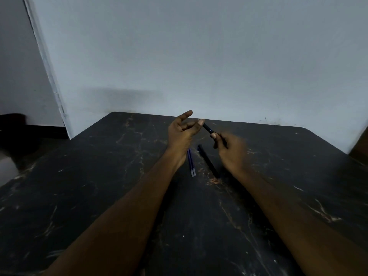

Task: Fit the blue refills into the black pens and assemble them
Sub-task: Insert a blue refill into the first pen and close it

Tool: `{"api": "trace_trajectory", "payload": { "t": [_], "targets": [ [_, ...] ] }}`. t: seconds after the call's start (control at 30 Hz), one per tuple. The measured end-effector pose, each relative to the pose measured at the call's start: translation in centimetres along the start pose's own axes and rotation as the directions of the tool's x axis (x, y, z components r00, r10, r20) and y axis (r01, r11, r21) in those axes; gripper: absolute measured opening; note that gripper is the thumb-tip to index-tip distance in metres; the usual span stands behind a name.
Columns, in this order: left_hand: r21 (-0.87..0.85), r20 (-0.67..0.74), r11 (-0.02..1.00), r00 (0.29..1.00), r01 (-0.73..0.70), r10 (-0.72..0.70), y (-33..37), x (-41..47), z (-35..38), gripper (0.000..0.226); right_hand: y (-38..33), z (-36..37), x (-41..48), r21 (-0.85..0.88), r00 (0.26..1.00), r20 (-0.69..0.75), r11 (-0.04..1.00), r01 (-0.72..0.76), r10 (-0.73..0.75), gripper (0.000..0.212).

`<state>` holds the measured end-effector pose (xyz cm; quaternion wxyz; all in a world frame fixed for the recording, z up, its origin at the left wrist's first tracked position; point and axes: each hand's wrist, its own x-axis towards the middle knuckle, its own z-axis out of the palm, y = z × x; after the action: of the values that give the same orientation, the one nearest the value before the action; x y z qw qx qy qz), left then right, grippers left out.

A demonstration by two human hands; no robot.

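Both hands are raised over the black marble table [99, 196]. My right hand [229, 150] is shut on a black pen [207, 128] that points up and left; the hand is blurred. My left hand [182, 132] has its palm turned up and fingers spread, and its thumb tip touches the pen's upper end. Two blue refills [191, 163] lie side by side on the table under my left wrist. A second black pen [208, 163] lies just to their right, below my right hand.
A pale wall rises right behind the table's far edge. A dark doorway and floor show at the far left [16, 132]. A brown object [360, 144] sits past the table's right corner.
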<state>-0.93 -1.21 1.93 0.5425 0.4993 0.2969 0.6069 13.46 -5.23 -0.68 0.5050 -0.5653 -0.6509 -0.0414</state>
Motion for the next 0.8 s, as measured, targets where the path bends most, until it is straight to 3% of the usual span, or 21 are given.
{"api": "trace_trajectory", "payload": {
  "t": [0.13,0.33,0.6,0.8],
  "targets": [
    [-0.016,-0.017,1.000,1.000,0.010,-0.010,-0.03,-0.03,0.25,0.047,-0.05,-0.04,-0.03,-0.026,0.999,0.035,1.000,0.000,0.001,0.032],
    [-0.010,0.079,0.999,0.996,0.033,-0.032,-0.13,0.18,0.16,0.043,0.12,0.08,-0.03,0.020,1.000,0.005,1.000,-0.020,0.020,0.031],
    [0.041,-0.028,0.999,1.000,-0.002,0.003,-0.38,0.13,0.14,0.045,0.28,0.38,0.02,0.005,1.000,0.001,1.000,0.001,-0.001,0.031],
    [0.056,0.086,0.997,0.994,0.060,-0.065,-0.14,0.14,0.25,0.037,0.48,0.31,0.12,0.018,0.999,-0.003,0.999,-0.033,0.033,0.032]
  ]
}}
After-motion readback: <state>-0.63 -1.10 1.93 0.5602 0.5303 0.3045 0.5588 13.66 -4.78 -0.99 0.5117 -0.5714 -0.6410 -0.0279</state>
